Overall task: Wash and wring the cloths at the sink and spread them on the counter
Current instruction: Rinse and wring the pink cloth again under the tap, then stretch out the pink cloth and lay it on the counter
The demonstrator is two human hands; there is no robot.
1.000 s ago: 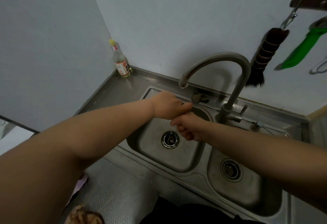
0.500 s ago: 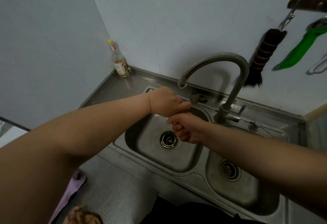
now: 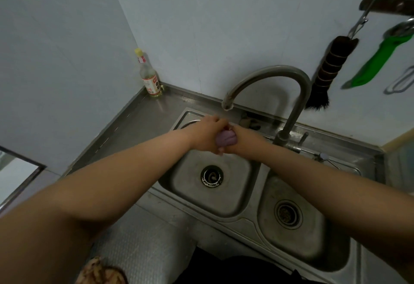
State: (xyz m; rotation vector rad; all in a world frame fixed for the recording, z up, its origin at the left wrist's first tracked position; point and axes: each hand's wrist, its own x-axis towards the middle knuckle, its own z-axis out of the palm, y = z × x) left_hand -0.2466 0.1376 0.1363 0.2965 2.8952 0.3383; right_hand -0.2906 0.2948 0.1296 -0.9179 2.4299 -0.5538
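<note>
My left hand (image 3: 205,133) and right hand (image 3: 238,140) are pressed together, the fingers of both curled tight around a bunched purple cloth (image 3: 225,138); it bulges out between the two palms as a wrinkled ball. Half a second ago the cloth was buried inside my fists and no purple showed there; now the hands have rolled apart enough to bare it. They have also shifted up toward the spout, where before they sat lower over the bowl.

Directly above my knuckles is the mouth of the curved faucet (image 3: 268,75). Below my fingers lies the left basin of the steel sink (image 3: 244,218), its drain (image 3: 212,176) straight beneath the cloth. To the right of my right wrist is the second basin's drain (image 3: 287,214). Far to the left of my left hand, in the counter's corner, stands a bottle (image 3: 149,77). Up to the right of the hands hang a dark brush (image 3: 329,70) and a green tool (image 3: 376,59).
</note>
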